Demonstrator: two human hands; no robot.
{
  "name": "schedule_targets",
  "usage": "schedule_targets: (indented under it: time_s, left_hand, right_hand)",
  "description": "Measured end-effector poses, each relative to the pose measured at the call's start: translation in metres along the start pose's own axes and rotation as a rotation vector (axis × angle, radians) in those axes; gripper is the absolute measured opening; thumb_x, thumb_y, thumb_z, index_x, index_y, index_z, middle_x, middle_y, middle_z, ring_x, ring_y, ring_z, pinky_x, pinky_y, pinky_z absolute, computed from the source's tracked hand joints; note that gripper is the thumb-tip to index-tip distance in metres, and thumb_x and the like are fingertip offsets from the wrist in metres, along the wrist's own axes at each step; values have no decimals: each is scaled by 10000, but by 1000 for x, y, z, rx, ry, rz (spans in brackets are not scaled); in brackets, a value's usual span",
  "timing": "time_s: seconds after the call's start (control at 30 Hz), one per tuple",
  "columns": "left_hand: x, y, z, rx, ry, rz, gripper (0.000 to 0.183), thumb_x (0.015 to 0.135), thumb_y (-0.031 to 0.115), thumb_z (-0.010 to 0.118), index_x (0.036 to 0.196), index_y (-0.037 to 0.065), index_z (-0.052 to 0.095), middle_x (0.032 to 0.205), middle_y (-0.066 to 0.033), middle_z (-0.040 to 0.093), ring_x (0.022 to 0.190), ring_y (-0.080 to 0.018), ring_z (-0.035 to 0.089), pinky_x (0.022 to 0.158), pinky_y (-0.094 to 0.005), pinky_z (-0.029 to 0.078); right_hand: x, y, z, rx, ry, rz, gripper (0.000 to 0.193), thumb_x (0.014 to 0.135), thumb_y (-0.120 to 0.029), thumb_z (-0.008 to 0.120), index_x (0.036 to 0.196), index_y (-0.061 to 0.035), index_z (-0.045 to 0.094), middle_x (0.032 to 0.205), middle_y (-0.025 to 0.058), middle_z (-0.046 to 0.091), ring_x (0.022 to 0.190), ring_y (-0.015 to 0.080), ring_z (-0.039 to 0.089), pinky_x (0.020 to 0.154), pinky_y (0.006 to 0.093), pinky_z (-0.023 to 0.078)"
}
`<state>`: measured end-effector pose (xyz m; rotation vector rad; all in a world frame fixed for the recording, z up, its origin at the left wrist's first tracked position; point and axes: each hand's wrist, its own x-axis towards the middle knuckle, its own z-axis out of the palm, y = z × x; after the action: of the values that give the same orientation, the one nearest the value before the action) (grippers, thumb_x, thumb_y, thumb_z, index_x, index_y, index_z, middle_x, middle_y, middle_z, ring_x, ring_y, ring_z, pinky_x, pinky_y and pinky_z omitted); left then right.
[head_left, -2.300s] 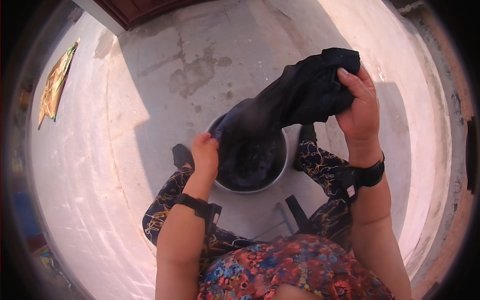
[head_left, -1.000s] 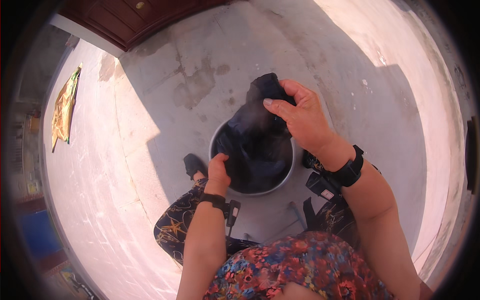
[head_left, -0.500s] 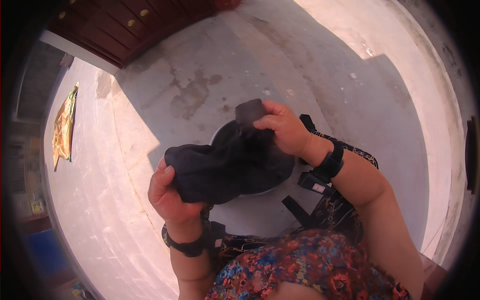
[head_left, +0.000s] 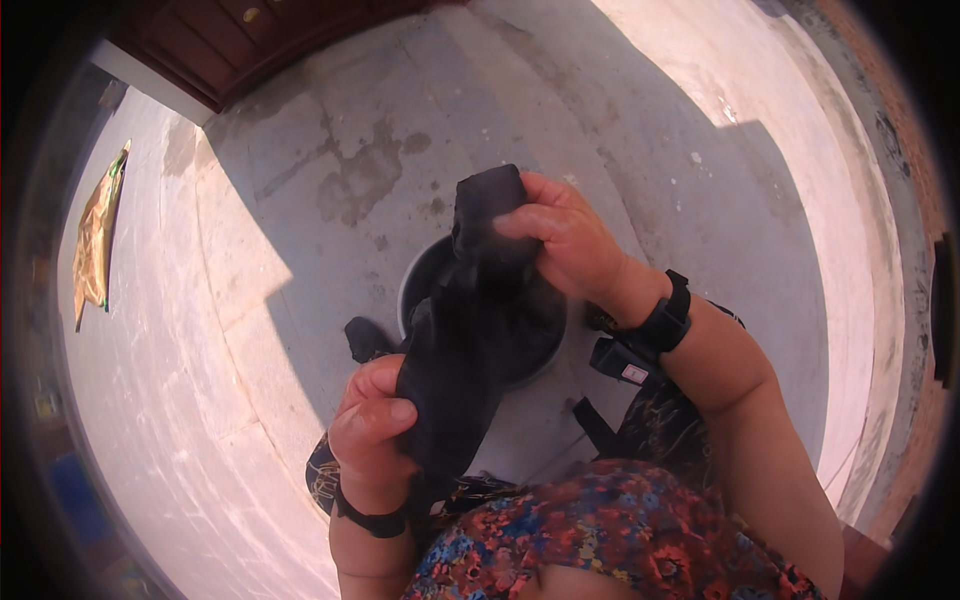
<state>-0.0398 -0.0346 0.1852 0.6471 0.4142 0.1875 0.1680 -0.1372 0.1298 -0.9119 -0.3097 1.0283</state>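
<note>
A piece of black cloth (head_left: pixel 455 350) is stretched between my two hands; its folds hide what kind of garment it may be. My right hand (head_left: pixel 575 235) pinches the far end, thumb on top, where the fabric bunches into a narrow band. Lower and to the left, my left hand (head_left: pixel 372 425) grips the near edge between thumb and fingers. Beneath the cloth stands a round basin (head_left: pixel 404 300) with a pale rim and a dark inside, partly covered by the fabric. Both wrists wear black straps.
The basin stands on a concrete floor (head_left: pixel 300 200) with damp stains, between my legs in dark patterned trousers. A gold-coloured bag (head_left: pixel 100 240) lies on the sunlit floor at far left. Dark red doors (head_left: pixel 200 45) stand at the back left.
My left hand has moved nearer to me and slightly right, swinging its end of the cloth from sideways to lengthwise. My right hand has shifted slightly farther away. More of the basin's left rim shows.
</note>
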Motion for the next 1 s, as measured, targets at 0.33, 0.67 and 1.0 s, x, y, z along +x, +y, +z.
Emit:
schedule_targets:
  time_s: [0.33, 0.67, 1.0]
  left_hand:
    - [-23, 5, -3, 93, -97, -100, 241, 653, 176, 578, 709, -58, 596, 623, -42, 566, 502, -79, 446, 461, -213, 295]
    - [-16, 7, -5, 90, -164, -114, 250, 687, 161, 567, 747, -79, 602, 702, -71, 598, 594, -121, 516, 541, -229, 373]
    - [18, -10, -27, 7, 94, 87, 369, 833, 171, 519, 1073, -105, 571, 1042, -196, 639, 931, -246, 629, 891, -320, 479]
  right_hand:
    - [14, 75, -49, -1186, -7, -14, 289, 747, -139, 655, 979, 27, 613, 938, 222, 637, 883, 384, 611, 765, 394, 491]
    - [8, 120, -105, -1532, 27, 306, 517, 851, -118, 545, 1322, -18, 355, 1264, 189, 487, 1054, 431, 526, 881, 469, 454]
    - [3, 134, -105, -1732, -406, 197, 433, 789, -64, 577, 1217, -80, 516, 1202, 184, 499, 1103, 385, 510, 856, 444, 473]
